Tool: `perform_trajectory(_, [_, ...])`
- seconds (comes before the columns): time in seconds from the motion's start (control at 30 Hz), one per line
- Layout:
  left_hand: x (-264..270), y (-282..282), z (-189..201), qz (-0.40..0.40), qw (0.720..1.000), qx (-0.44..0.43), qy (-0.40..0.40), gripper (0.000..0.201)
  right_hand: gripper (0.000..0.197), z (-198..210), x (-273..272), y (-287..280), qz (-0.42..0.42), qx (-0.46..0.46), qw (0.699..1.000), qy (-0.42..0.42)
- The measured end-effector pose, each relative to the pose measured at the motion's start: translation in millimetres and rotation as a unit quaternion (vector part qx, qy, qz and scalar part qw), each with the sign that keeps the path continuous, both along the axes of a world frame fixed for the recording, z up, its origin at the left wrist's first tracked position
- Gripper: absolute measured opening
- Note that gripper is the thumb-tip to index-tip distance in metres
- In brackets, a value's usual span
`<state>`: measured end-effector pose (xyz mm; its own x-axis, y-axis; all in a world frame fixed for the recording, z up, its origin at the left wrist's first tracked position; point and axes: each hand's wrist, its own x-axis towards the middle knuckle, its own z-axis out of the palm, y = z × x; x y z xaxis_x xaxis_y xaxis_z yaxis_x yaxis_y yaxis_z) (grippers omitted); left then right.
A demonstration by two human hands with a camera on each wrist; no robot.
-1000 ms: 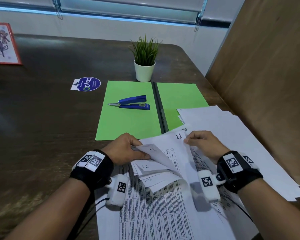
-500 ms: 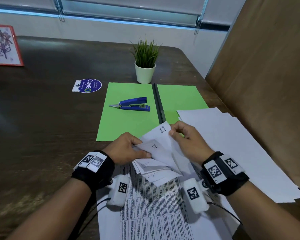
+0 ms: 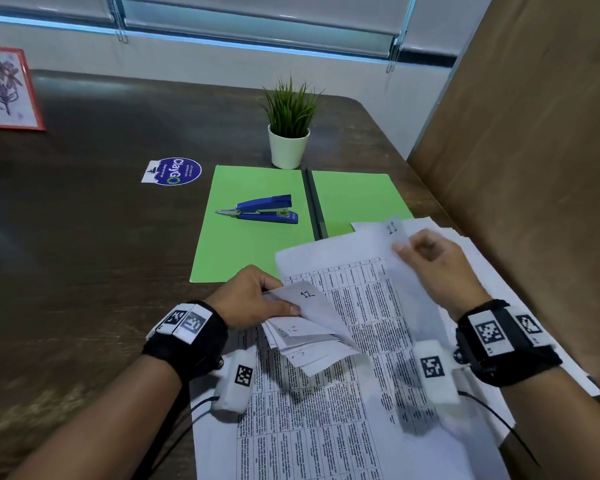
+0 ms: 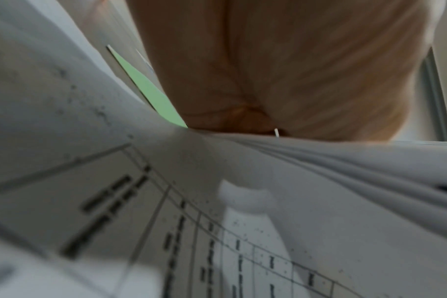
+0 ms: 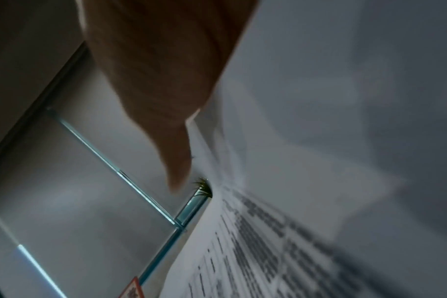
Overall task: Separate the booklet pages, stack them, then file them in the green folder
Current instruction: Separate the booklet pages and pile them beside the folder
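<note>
Left hand fingers pinching stapled white booklet corner; right hand pinching page 11. Open green folder at 12 o'clock on dark desk, blue stapler atop, potted plant behind.

My forearms are bare, no sleeves. My left hand and my right hand each carry a black wrist strap topped with white square-code tags. Beneath each wrist hangs a white camera pod bearing one black code mark, and a thin black cable trails toward 6 o'clock.
</note>
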<state>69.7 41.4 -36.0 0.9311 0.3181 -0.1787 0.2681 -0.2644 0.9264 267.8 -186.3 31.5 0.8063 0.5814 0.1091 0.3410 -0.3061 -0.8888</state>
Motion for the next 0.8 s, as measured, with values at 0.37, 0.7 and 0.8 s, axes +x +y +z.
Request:
perform_trajectory(0.37, [0, -3, 1, 0.008, 1.000, 0.008, 0.014, 0.006, 0.014, 33, 55, -50, -0.143, -0.105, 0.984, -0.034])
perform_trajectory(0.7, [3, -4, -4, 0.019, 1.000, -0.001, 0.010, 0.004, 0.012, 169, 94, -56, -0.151, -0.279, 0.894, -0.315])
perform_trajectory(0.8, [3, -4, -4, 0.023, 1.000, 0.000, 0.006, 0.004, 0.014, 184, 86, -46, -0.165, -0.277, 0.863, -0.390])
